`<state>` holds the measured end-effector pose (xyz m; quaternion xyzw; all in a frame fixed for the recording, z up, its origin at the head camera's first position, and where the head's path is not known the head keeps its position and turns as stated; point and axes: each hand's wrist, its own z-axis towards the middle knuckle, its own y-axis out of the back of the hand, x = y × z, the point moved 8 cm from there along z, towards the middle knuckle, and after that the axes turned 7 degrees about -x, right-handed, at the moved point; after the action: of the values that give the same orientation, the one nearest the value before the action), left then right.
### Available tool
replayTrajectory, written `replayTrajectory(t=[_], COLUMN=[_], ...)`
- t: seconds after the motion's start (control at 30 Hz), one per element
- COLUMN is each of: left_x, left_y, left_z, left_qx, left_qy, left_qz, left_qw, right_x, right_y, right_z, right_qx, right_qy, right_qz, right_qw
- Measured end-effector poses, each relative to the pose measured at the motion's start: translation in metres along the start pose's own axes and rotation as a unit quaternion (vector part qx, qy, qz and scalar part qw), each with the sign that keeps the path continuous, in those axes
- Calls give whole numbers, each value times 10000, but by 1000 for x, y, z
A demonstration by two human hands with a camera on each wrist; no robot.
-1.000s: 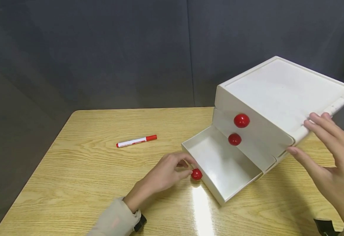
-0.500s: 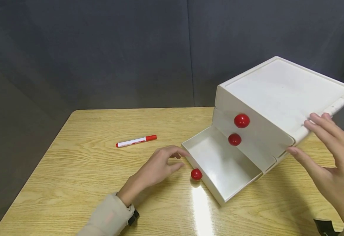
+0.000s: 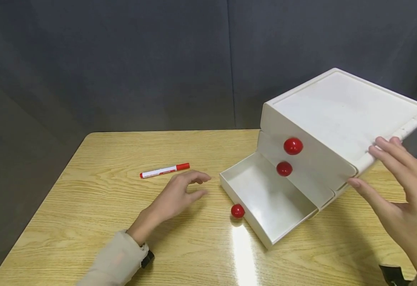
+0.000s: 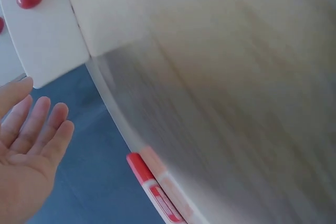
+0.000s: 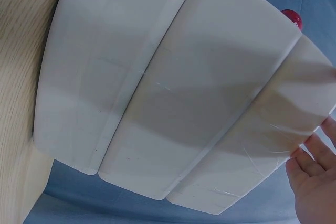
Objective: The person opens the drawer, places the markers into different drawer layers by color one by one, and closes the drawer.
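A white three-tier drawer box (image 3: 348, 111) stands at the right of the table. Its bottom drawer (image 3: 269, 198) is pulled out, and nothing lies inside it. Each tier carries a round red knob; the lowest knob (image 3: 237, 211) is on the pulled-out drawer's front. My right hand (image 3: 405, 198) rests its fairly straight fingers on the box's top edge, the thumb lower by its side. Left of the drawer, my left hand (image 3: 172, 196) hovers over the table with loosely bent fingers, holding nothing. A white marker with a red cap (image 3: 165, 170) lies just behind it.
The wooden table (image 3: 87, 206) has its far edge close behind the marker. A dark grey-blue curtain (image 3: 140, 67) hangs beyond that edge.
My left hand has let go of the drawer's red knob and moved left, away from the drawer toward the marker. My right hand, the box and the open drawer look unmoved.
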<state>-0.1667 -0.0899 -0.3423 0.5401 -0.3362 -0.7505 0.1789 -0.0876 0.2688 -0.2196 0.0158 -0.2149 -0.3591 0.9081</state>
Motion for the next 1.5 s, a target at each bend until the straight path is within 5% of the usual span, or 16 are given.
replayTrajectory(t=[0.93,1.5], left_x=[72,113], left_y=[60,83], left_z=[0,-3], left_qx=[-654,-422], left_qy=[542,1022], left_qz=[443,916], left_qw=[9954,9896], right_x=[1,3], right_y=[0,0], right_z=[0,1], right_qx=[-55,-39], right_qy=[90,98], right_qz=[4,-4], right_qw=[9999,9999])
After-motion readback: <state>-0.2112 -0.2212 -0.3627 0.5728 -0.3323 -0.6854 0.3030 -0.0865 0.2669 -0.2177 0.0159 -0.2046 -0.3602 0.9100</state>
